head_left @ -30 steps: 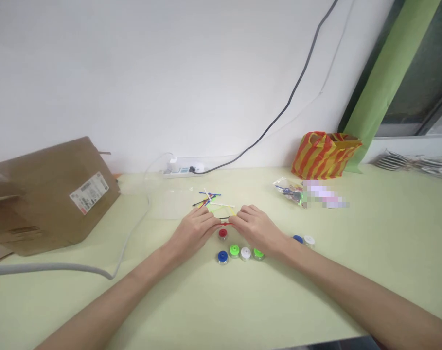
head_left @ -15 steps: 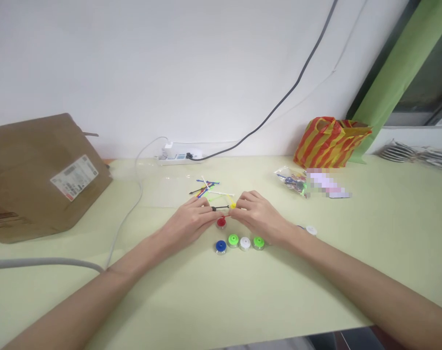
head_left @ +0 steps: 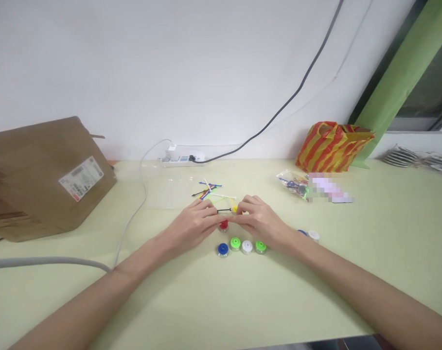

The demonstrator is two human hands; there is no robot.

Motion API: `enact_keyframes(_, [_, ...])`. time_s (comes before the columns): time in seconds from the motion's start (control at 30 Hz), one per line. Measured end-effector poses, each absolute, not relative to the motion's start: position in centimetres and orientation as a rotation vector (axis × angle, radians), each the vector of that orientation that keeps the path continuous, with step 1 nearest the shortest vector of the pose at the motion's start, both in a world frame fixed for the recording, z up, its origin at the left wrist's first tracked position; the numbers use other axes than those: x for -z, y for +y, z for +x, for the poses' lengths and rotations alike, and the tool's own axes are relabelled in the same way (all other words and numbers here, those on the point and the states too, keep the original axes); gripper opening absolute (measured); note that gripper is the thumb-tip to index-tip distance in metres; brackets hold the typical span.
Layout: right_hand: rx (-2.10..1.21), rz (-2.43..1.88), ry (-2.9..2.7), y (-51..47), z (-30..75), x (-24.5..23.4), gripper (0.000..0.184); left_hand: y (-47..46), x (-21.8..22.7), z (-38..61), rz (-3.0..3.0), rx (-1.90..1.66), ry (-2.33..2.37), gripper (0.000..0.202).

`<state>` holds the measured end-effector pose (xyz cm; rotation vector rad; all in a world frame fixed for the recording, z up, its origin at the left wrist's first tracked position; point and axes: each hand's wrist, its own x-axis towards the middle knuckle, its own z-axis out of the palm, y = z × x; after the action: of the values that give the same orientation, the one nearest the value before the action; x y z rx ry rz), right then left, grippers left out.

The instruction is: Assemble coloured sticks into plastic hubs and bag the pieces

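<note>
A white wall [head_left: 169, 73] fills the far side and is crossed diagonally by a dark cable [head_left: 297, 92], which is led down to a white power strip [head_left: 182, 159] at the far edge of the pale green tabletop [head_left: 242, 301]. At the far right, a dark window [head_left: 437, 63] is seen behind a slanted green panel [head_left: 396, 82], above a white ledge [head_left: 410, 141]. Even, soft light is cast over the scene.

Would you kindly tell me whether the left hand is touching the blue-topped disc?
Apart: the head view shows bare tabletop between the left hand and the blue-topped disc.
</note>
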<state>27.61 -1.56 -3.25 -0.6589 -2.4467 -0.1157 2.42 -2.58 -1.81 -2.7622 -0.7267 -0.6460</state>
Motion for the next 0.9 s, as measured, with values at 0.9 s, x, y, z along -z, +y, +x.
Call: enact_keyframes(0.9, [0.174,-0.796,-2.518,-1.6,26.7,2.6,0.026,-2.1,1.0,1.6,-2.756,0.554,-0.694,0.021])
